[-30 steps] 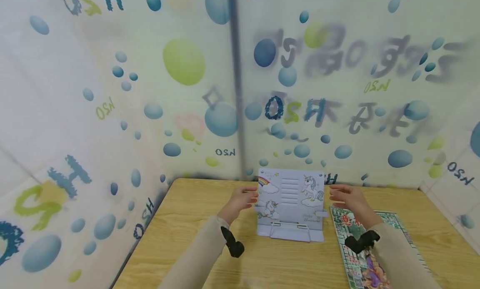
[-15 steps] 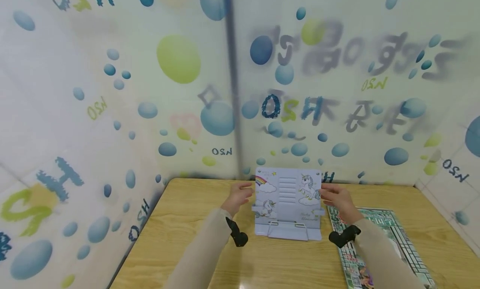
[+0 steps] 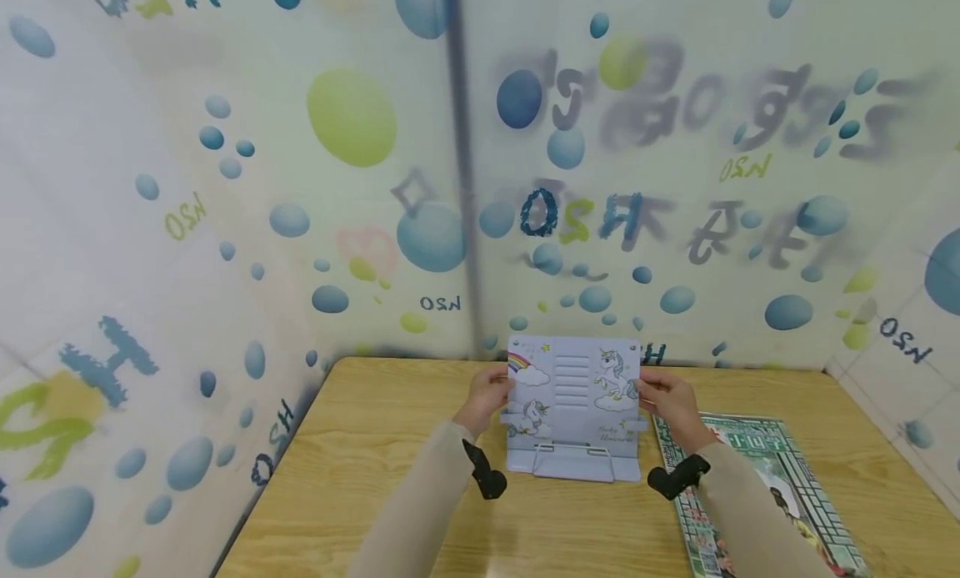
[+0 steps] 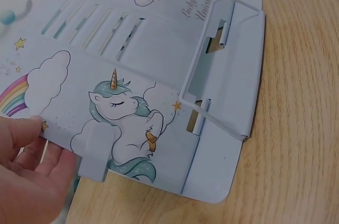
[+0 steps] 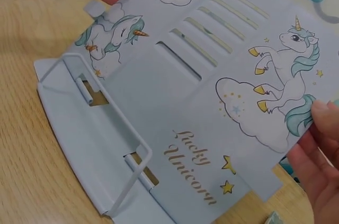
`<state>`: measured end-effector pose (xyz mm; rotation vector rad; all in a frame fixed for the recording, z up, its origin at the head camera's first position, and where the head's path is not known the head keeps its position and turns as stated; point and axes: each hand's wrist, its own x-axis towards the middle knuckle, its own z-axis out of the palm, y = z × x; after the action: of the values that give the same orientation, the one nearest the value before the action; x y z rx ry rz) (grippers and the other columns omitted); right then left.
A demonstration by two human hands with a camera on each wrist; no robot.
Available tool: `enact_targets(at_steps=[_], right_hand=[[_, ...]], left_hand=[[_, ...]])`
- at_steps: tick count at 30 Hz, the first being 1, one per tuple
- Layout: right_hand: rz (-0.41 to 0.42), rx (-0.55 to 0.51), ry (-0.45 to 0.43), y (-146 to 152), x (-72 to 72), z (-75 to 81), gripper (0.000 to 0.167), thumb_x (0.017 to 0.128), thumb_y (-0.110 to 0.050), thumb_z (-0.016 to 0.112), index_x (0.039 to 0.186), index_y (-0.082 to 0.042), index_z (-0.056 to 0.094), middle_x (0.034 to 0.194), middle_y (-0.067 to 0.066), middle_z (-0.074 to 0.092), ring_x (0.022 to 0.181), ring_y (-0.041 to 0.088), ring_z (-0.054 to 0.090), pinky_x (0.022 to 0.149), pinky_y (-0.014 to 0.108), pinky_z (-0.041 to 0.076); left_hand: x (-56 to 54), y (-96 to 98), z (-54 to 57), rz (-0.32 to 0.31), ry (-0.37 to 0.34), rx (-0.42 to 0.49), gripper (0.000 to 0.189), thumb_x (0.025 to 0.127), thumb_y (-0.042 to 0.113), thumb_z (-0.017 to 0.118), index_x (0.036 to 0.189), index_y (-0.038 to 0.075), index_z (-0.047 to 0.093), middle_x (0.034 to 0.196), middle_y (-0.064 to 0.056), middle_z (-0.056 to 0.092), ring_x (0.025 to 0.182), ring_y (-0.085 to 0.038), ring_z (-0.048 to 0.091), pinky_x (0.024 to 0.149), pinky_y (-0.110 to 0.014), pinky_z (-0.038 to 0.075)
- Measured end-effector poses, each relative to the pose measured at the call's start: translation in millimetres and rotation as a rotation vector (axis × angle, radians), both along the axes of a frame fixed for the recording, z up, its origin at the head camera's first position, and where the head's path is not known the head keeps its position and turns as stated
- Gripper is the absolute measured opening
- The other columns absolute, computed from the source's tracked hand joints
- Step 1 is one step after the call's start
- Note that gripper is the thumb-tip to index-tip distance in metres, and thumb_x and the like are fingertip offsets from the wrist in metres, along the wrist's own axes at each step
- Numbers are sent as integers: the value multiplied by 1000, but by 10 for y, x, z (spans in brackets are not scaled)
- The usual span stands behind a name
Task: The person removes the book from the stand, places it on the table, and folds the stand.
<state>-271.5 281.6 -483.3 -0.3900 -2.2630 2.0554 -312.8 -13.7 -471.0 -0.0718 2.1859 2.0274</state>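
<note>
A pale book stand (image 3: 573,407) printed with unicorns, clouds and a rainbow stands upright on the table, leaning back. Slots run down its middle, and a wire page holder (image 5: 130,123) crosses its bottom ledge. My left hand (image 3: 483,399) pinches its left edge, thumb in front and fingers behind, as the left wrist view shows beside the side clip (image 4: 98,152). On the opposite edge my right hand (image 3: 672,403) grips it the same way, with the thumb near the standing unicorn's tail (image 5: 302,115). The fingertips behind the panel are partly hidden.
A colourful, green-patterned book (image 3: 798,469) lies flat to the right, partly under my right forearm. The wooden table (image 3: 360,478) ends at the back against a curtain (image 3: 360,253) printed with bubbles and letters.
Both hands have moved inward from beside the stand and now hold its side edges. The right hand reached its edge first. The view has shifted slightly.
</note>
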Motion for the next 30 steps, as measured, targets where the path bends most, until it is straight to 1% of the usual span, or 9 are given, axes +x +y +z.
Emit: enact_targets(at_steps=[1,4,6,8,11,15,21,27,30], right_hand=[[5,6,5,-18,14,28,40,86,-24,65,115,2,55,89,-3,59,77,5,58,73,25,51],[-25,35,48,37,-113,-190,45,87,-23,63,119,7,51,96,7,59,78,9,58,71,25,52],[-43,40,57,101,-211,-349,44,86,-26,64,117,4,53,98,9,58,79,10,59,69,24,52],[-47,46,74,180,-317,-531,44,84,-29,66,114,1,55,101,12,57,81,13,59,68,26,53],[-41,44,77,178,-315,-512,39,85,-27,66,111,1,56,98,9,58,80,13,60,68,26,53],[-38,54,82,170,-339,-547,43,83,-30,67,112,0,56,97,8,59,80,13,60,66,25,53],[9,44,97,132,-347,-525,42,83,-29,68,112,1,57,95,8,59,79,14,60,67,26,53],[55,16,100,-3,-243,-286,40,83,-25,68,111,3,60,92,7,60,78,13,60,67,25,53],[80,59,101,-69,-194,-135,39,86,-23,65,112,6,59,94,12,58,80,16,59,69,28,53]], left_hand=[[-7,-3,-13,7,-2,2,26,88,5,58,113,-2,60,97,-13,61,85,-20,56,76,-33,49],[-6,-14,-25,18,2,1,24,88,4,58,112,-1,61,94,-11,61,82,-17,55,73,-31,49],[10,-19,-16,19,4,-1,24,88,4,58,111,-2,61,94,-10,61,81,-16,55,72,-30,49],[31,-21,5,18,0,-7,27,89,1,56,115,-6,58,95,-12,61,80,-16,55,73,-31,49],[52,-50,-7,2,7,7,28,88,0,56,115,-8,57,95,-13,61,82,-17,55,75,-34,50],[81,-100,-26,-21,-6,22,28,89,0,55,116,-8,56,96,-12,61,82,-17,56,77,-36,50],[167,-188,-28,-61,-22,45,28,91,2,53,118,-5,55,102,-12,61,86,-18,58,83,-40,48],[266,-267,-47,-57,-3,37,28,91,4,55,117,-6,55,96,-11,59,85,-17,55,82,-39,49],[303,-285,-61,-55,7,61,26,91,3,55,115,-6,55,92,-9,60,81,-15,55,78,-37,50]])
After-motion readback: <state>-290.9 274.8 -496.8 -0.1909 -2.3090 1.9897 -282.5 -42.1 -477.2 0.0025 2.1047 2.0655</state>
